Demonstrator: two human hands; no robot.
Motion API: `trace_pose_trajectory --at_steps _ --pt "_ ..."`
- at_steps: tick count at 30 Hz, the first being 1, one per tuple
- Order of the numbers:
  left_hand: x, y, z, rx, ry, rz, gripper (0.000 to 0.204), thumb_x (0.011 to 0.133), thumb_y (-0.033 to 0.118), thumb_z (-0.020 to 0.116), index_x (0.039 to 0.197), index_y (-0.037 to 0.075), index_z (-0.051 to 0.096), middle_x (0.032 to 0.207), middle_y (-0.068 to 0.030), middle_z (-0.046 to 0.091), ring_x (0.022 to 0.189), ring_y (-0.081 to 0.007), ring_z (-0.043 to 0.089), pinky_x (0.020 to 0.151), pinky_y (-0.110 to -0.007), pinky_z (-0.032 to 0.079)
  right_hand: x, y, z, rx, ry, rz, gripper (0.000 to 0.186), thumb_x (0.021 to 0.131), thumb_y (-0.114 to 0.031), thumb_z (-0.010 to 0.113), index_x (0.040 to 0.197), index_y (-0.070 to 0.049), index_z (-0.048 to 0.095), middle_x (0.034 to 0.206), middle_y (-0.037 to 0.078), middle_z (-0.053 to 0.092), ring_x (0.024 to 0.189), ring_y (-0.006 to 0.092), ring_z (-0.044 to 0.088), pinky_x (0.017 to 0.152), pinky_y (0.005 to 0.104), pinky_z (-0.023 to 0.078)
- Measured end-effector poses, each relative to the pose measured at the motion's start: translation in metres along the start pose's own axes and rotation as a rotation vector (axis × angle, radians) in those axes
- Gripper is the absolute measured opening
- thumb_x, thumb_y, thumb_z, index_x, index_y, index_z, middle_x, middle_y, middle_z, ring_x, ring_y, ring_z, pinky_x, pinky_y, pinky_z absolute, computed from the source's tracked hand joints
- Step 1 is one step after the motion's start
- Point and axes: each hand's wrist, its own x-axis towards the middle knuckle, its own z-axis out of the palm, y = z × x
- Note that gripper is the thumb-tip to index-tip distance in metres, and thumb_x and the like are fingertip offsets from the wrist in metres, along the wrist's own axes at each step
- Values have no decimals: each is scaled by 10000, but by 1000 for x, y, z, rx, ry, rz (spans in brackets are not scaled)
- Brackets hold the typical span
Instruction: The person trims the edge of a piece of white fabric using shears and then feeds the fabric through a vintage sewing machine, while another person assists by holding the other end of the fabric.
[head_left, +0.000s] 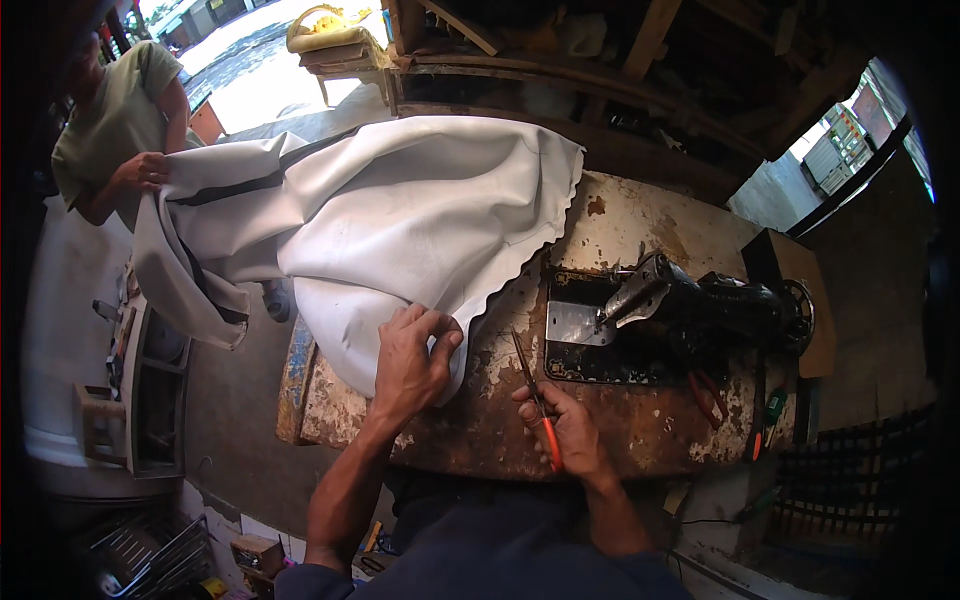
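A large white sheet of leather-like material [400, 215] with a dark underside lies in folds over the worn table. Near its close edge my left hand [412, 360] rests with curled fingers, closed on the material; the fingertips are partly hidden. My right hand [572, 430] grips a pair of orange-handled scissors [527, 368]. Their blades point away from me, close together, a little right of the sheet's wavy edge and apart from it. At the far left, another person's hand [145, 172] holds up the other end of the sheet.
A black sewing machine [720, 308] stands at the table's right. Red-handled pliers [708, 400] and a green-handled tool [772, 410] lie near its front. The table [640, 440] has peeling paint. A padded chair [340, 50] stands beyond, beside wooden shelving [500, 65].
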Motion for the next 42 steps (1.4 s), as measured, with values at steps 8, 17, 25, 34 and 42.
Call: trace_pose_trajectory --at_steps 8,17,25,34,42 --pt "-7 0 2 -158 104 -40 84 923 100 699 930 17 705 907 -123 635 915 -307 626 875 -424 446 12 14 33 331 -401 37 566 1090 -545 518 1332 -34 559 894 17 596 639 83 590 516 248 545" --pt "-21 13 -15 -118 66 39 90 916 109 705 988 65 675 962 -82 616 1004 -300 582 958 -439 373 41 -17 36 437 -275 -86 633 1107 -578 427 1245 32 529 744 -6 509 530 78 518 430 243 464" --pt "-44 6 -21 240 -77 245 84 838 151 789 881 131 719 995 -14 672 1079 -254 613 1005 -509 318 -25 33 28 295 -214 -1 590 1128 -536 390 1321 10 508 908 36 567 735 103 591 647 283 589" --pt "-48 7 -18 120 98 128 132 817 120 808 936 107 752 963 -27 681 1020 -263 617 978 -448 336 -12 39 55 540 -560 37 663 1109 -616 333 1291 -7 524 887 39 541 701 134 582 590 267 534" --pt "-56 25 -22 161 128 256 155 792 151 830 913 118 739 934 -23 662 1010 -255 613 980 -469 322 7 14 67 403 -343 -31 733 1027 -763 364 902 -66 552 620 -7 450 437 112 460 419 241 409"
